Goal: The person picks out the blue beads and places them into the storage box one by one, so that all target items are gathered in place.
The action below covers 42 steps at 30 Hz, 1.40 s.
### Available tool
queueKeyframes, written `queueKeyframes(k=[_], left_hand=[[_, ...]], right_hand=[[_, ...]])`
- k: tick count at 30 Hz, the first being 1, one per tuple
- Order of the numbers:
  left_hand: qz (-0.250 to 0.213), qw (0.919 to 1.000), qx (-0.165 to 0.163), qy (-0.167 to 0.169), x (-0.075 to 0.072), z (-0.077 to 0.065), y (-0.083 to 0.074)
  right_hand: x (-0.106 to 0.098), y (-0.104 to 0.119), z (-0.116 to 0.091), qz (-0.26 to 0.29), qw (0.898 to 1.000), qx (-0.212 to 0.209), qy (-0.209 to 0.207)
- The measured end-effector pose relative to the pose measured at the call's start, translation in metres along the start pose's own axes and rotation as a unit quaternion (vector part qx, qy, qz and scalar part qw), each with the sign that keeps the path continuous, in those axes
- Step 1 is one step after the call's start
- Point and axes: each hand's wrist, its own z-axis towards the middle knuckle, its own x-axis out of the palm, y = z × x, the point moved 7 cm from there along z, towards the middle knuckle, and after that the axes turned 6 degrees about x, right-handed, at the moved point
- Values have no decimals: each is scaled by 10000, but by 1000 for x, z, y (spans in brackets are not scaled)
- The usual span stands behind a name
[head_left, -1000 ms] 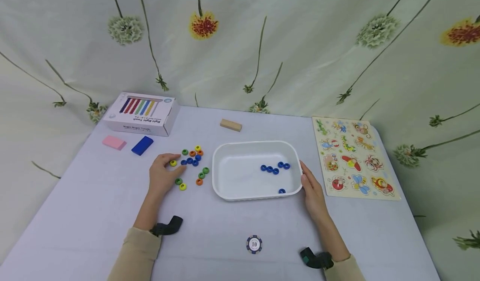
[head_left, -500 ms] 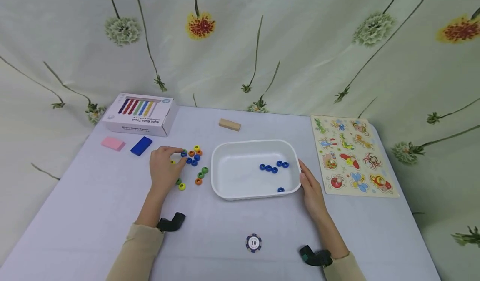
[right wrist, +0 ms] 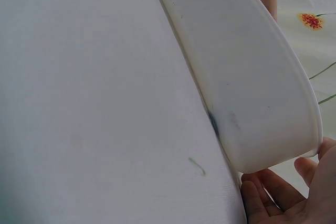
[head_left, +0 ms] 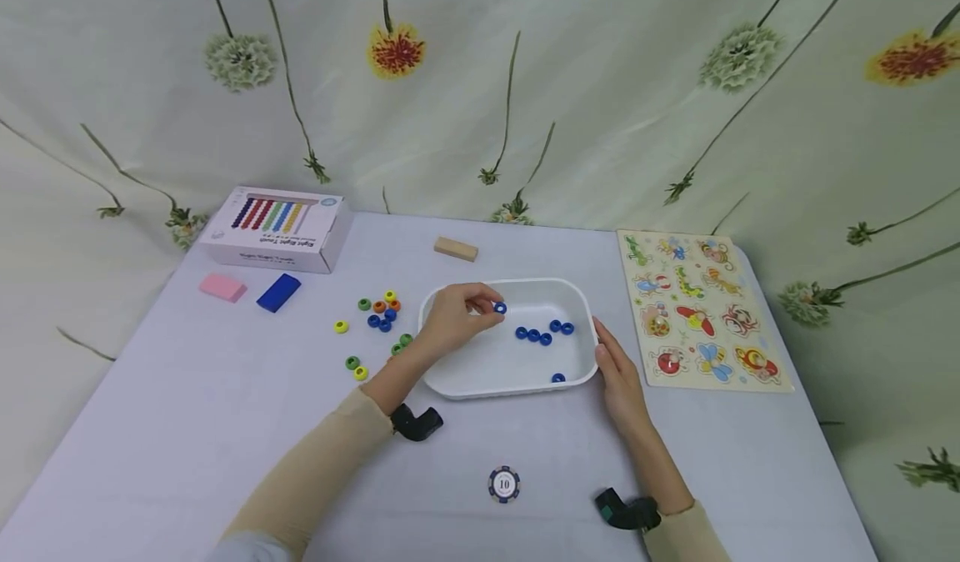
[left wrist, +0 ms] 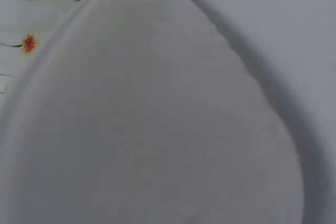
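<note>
My left hand is over the left half of the white tray, pinching a blue bead between thumb and fingertips. Several other blue beads lie on the tray floor toward the right, one of them close to the front wall. At the tray's right end, my right hand holds the rim and side. The right wrist view shows its fingers against the outer wall. Left of the tray, green, yellow, orange and blue beads lie loose on the cloth, some partly hidden by my left forearm.
A wooden block lies behind the tray. At the back left are a white box, a pink block and a blue block. An insect puzzle board lies to the right, and a poker chip in front.
My left hand has picked up a blue bead from the loose group and carried it right, over the tray. The right hand has stayed at the tray's right end.
</note>
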Motion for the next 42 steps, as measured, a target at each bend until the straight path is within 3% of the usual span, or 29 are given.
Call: queueKeyframes(k=[4, 8, 13, 19, 23, 26, 29, 32, 34, 36, 39, 42], left_hand=[[180, 9976, -424, 514, 27, 8, 15], [720, 9909, -725, 880, 40, 12, 27], [1222, 9833, -674, 1171, 51, 15, 29], [944, 9813, -577, 1575, 64, 13, 24], [674, 9799, -609, 1775, 61, 7, 21], [669, 9813, -408, 1761, 48, -2, 14], [518, 9870, 45, 1518, 24, -16, 2], [202, 9947, 353, 948, -11, -33, -4], [-5, 9984, 404, 388, -41, -42, 0], [-70, 9989, 348, -296, -71, -52, 11], [-88, 9919, 105, -1261, -111, -66, 38], [-158, 9801, -347, -1951, -135, -80, 73]], right_hand=[[1, 1, 1, -9, 10000, -8, -40], [2, 1, 1, -61, 10000, 15, -17], [-1, 1, -1, -120, 9999, 39, -28], [-3, 1, -1, -79, 10000, -31, -42], [-1, 1, 0, -34, 10000, -75, 11], [0, -1, 0, -60, 10000, -17, -1], [1, -1, 0, -73, 10000, 46, 7], [2, 0, 0, -64, 9999, 71, 38], [2, 0, 0, -70, 9999, 91, 50], [1, -1, 0, -65, 9999, 105, 30], [1, -1, 0, -75, 9999, 114, 4], [2, 0, -1, -40, 9999, 92, -11]])
